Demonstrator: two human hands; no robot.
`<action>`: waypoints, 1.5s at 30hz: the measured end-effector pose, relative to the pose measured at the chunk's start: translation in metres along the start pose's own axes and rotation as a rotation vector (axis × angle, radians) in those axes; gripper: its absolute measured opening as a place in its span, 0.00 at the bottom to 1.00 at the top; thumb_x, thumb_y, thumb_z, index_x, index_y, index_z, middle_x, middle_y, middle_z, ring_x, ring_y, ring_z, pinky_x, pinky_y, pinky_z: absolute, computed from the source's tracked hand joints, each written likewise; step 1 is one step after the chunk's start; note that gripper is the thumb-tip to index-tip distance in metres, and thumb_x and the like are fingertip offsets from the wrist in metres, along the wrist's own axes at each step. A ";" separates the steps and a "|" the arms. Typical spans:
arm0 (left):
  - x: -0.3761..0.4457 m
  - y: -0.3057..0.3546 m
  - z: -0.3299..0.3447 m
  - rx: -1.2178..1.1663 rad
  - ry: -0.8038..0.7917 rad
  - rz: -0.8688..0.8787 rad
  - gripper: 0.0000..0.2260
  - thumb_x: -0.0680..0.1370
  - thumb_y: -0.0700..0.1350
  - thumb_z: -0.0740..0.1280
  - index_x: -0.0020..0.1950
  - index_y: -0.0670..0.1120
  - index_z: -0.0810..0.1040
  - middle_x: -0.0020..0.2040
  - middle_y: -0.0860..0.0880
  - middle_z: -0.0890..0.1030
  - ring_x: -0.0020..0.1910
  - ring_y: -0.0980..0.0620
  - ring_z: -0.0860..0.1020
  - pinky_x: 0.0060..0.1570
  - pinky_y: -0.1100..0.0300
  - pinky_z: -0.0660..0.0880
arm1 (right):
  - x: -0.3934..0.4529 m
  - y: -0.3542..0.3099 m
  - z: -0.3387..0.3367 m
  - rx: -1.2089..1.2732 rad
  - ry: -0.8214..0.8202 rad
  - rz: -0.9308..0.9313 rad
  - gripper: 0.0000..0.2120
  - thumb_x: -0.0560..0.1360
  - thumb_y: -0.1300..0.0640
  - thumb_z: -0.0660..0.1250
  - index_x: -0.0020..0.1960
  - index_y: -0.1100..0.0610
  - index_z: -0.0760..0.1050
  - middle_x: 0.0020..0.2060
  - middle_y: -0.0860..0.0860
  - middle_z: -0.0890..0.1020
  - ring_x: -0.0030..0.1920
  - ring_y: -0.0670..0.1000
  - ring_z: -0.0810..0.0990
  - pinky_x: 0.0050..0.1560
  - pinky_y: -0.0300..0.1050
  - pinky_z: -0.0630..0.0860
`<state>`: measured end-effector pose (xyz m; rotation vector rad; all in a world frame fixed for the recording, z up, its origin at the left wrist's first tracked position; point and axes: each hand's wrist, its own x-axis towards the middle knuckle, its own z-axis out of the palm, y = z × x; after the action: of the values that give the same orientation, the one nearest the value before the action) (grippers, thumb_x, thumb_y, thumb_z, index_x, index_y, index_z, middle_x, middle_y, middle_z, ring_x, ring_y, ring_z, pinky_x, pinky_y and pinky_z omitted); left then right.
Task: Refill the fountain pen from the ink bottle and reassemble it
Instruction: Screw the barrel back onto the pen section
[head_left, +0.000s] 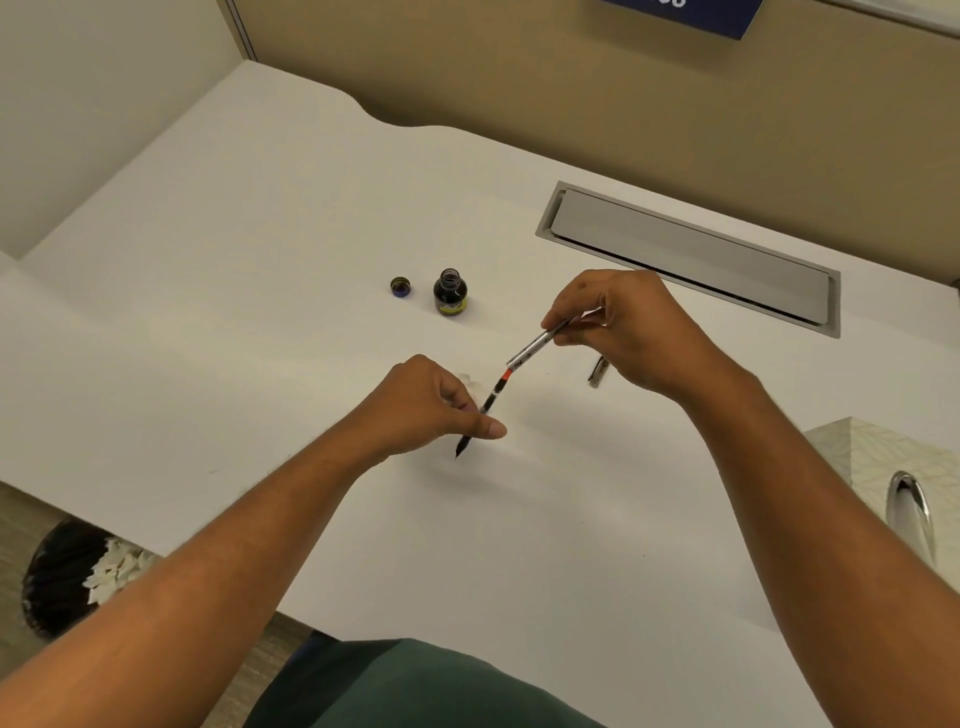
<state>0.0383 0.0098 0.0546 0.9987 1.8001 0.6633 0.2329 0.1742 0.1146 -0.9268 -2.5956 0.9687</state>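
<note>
The fountain pen's inner part (511, 366) is held slanted above the white desk (260, 260), nib pointing down and toward me. My left hand (436, 402) pinches its black grip section near the nib, with a bit of white tissue (474, 383) behind the fingers. My right hand (618, 325) grips the silver converter end, above an orange band. The open ink bottle (450, 292) stands upright farther back, its small cap (400, 287) lying to its left. A silver pen piece (597, 373) lies on the desk under my right hand.
A grey cable flap (691, 254) is set into the desk at the back right. A patterned tissue box (898, 462) and a shiny metal object (911, 512) sit at the right edge. A dark waste bin (67, 577) with paper scraps stands on the floor at lower left.
</note>
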 end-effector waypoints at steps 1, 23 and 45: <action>-0.002 -0.002 -0.001 -0.082 0.000 -0.014 0.17 0.64 0.58 0.85 0.37 0.45 0.89 0.43 0.46 0.88 0.48 0.52 0.84 0.51 0.58 0.75 | -0.002 0.002 -0.002 0.015 0.005 0.022 0.09 0.73 0.66 0.78 0.50 0.55 0.89 0.47 0.51 0.86 0.48 0.50 0.84 0.55 0.48 0.82; 0.000 0.009 0.023 -1.068 0.203 -0.176 0.17 0.57 0.63 0.81 0.40 0.55 0.90 0.47 0.60 0.88 0.55 0.56 0.82 0.55 0.53 0.75 | -0.066 -0.027 0.107 0.641 0.492 0.419 0.07 0.70 0.60 0.81 0.43 0.49 0.87 0.39 0.46 0.89 0.43 0.50 0.88 0.50 0.50 0.85; -0.004 0.004 0.005 -1.032 0.271 -0.015 0.18 0.57 0.60 0.82 0.42 0.52 0.90 0.48 0.58 0.88 0.45 0.61 0.86 0.56 0.55 0.75 | -0.053 -0.048 0.119 1.061 0.248 0.578 0.11 0.84 0.53 0.67 0.52 0.59 0.85 0.39 0.54 0.88 0.39 0.51 0.85 0.41 0.42 0.83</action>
<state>0.0453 0.0083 0.0576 0.1907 1.3542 1.5486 0.2033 0.0521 0.0564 -1.3008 -1.2413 1.8998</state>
